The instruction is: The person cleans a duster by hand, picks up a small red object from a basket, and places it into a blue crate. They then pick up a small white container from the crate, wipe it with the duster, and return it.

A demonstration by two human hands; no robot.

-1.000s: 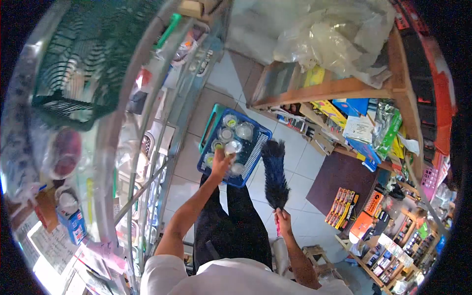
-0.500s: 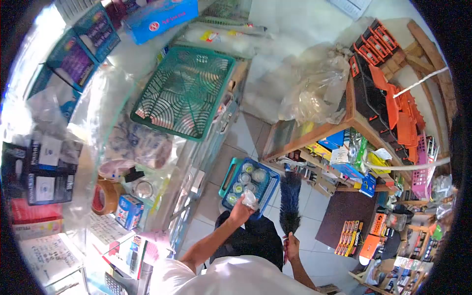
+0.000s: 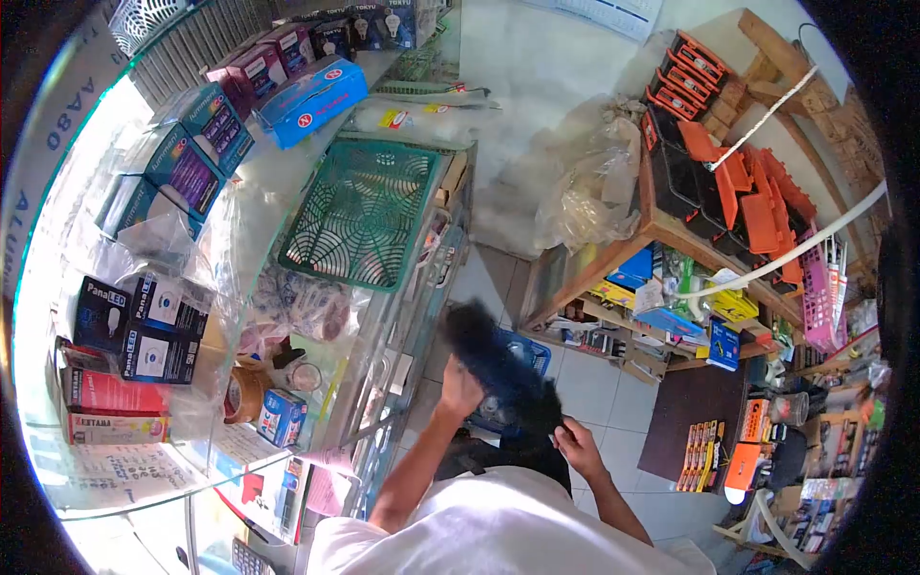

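Note:
A dark feather duster point(image 3: 503, 369), blurred by motion, slants over a blue basket point(image 3: 541, 356) and hides most of it and its contents. My right hand point(image 3: 576, 446) is closed round the duster's handle end. At the duster's left side is my left hand point(image 3: 462, 387), its fingers curled and partly hidden by the feathers; what it holds cannot be made out.
On the glass counter to the left are a green basket point(image 3: 359, 216), a brown tape roll point(image 3: 247, 393), a small blue box point(image 3: 281, 417) and boxed bulbs point(image 3: 163, 307). A wooden shelf point(image 3: 594, 278) with orange and black organizers point(image 3: 685, 177) stands on the right.
The duster has swung left from beside the blue basket to over it. My right hand has risen slightly. The small whitish jar in my left hand is no longer visible.

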